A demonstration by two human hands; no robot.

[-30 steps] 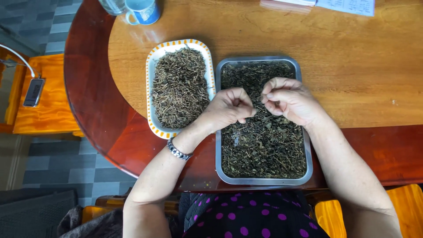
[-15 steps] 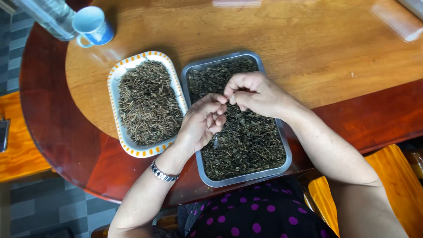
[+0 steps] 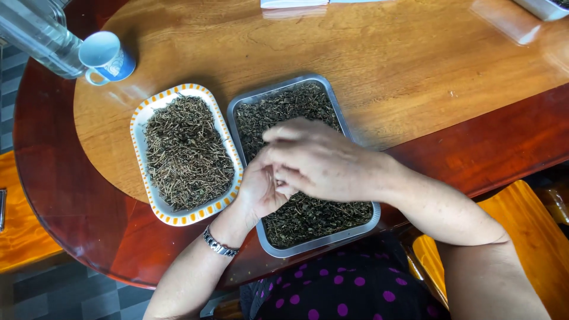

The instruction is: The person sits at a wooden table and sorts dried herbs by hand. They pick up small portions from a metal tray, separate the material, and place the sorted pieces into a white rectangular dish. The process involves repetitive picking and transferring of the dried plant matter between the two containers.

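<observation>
A grey metal tray [image 3: 283, 87] full of dark dried twiggy leaves sits on the wooden table in front of me. Beside it on the left lies a white tray with an orange-checked rim [image 3: 155, 104], also heaped with dried stems. My left hand [image 3: 258, 188] hovers over the metal tray, fingers curled and pinched at the leaves. My right hand [image 3: 323, 160] lies across it from the right, fingertips meeting the left hand's. What the fingers pinch is hidden. A metal watch band circles my left wrist.
A blue and white mug [image 3: 105, 57] and a clear plastic container [image 3: 37, 35] stand at the far left. Papers [image 3: 291, 3] lie at the far edge. The round table [image 3: 450, 71] has a dark red rim; orange wooden seats flank me.
The view has shifted, so both trays sit more to the left and centre. My hands have come lower over the metal tray, and the right hand now covers the left.
</observation>
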